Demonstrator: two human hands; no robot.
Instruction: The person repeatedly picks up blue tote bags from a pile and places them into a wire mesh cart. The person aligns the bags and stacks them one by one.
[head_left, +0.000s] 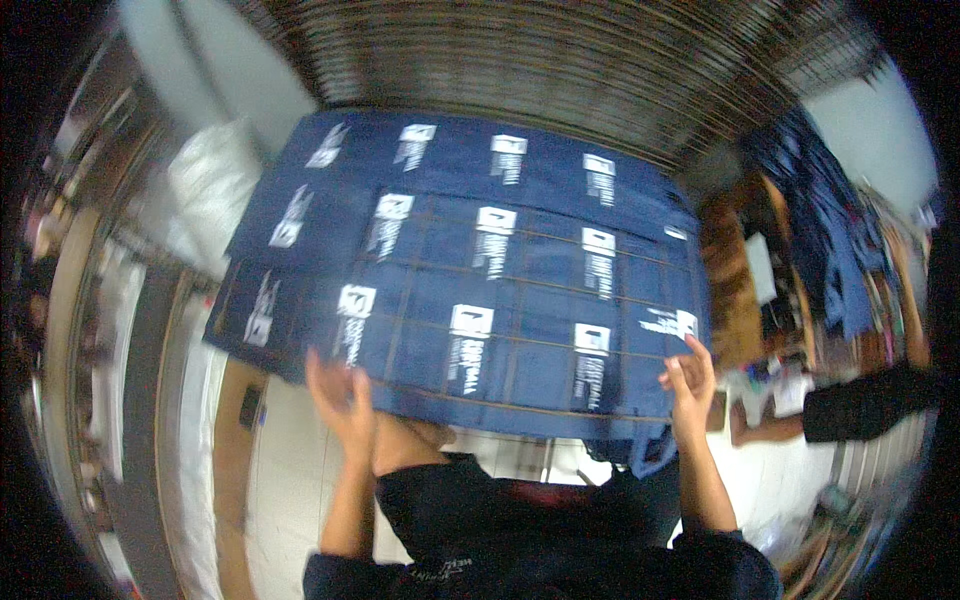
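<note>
A wide sheet of dark blue fabric (540, 250) with rows of white printed marks lies spread before me. Thin wire lines form a grid across it. My left hand (343, 405) is at its near left edge, slightly blurred, thumb and fingers apart. At the near right corner, my right hand (690, 392) is raised with its fingers bent and apart, close to one white mark. Neither hand visibly grips the cloth. A blue strap-like loop (652, 452) hangs below the near edge, beside my right wrist.
Stacked wire racks (560, 60) rise behind the fabric. On the right are a wooden panel (735, 280), hanging dark blue cloth (825, 220) and another person's black-sleeved arm (870, 408) reaching inward. A whitish plastic bundle (210, 185) stands left; long rails (165, 400) run alongside.
</note>
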